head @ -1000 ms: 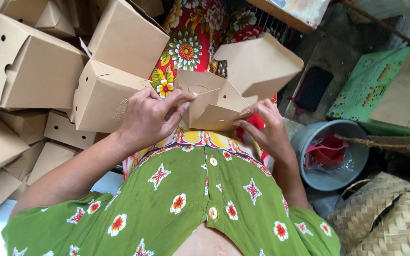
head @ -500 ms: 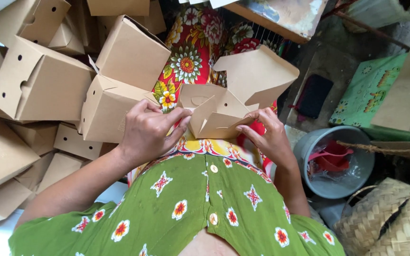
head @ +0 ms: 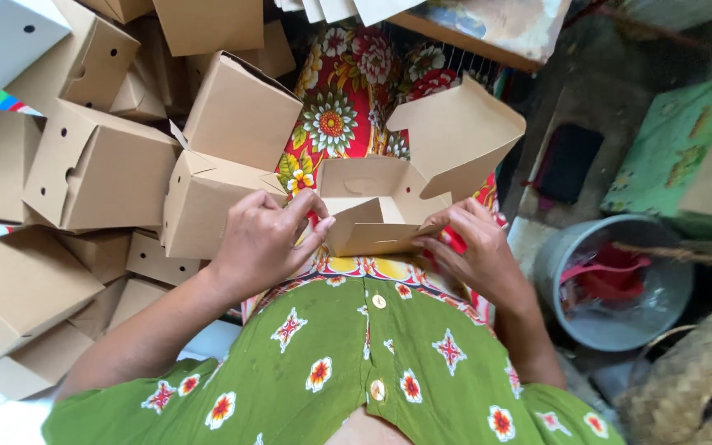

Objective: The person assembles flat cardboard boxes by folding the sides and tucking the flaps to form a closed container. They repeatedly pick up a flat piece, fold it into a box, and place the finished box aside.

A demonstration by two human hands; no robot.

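Head view, looking down at a lap. Both hands work one brown cardboard box [head: 389,206], half folded, its lid flap standing open and tilted up and away to the right.

Left hand [head: 267,239]: fingers curled and pressed together, tips pinching the near left flap of the box. The thumb is hidden under the fingers; the exact grip cannot be told.

Right hand [head: 471,251]: fingers bent, tips closed on the near right edge of the box, pressing the card inward. A bit of red shows just beside these fingertips; what it is cannot be told.

The box sits between the two hands, just beyond the fingertips, held above a red flowered cloth [head: 344,115] that runs away from the hands.

Left of the left hand: a heap of finished brown boxes [head: 100,173], closed, with small round holes in their sides, lying tilted against one another. The nearest one touches or nearly touches the back of the left hand.

Right of the right hand, apart from it: a grey bucket [head: 554,272] with red things inside. Nearer the body than the bucket, a woven basket [head: 686,379]. Beyond the bucket, a green flat sheet [head: 669,165].

Below the hands: a green dress with flower print [head: 356,379], buttoned down the middle.
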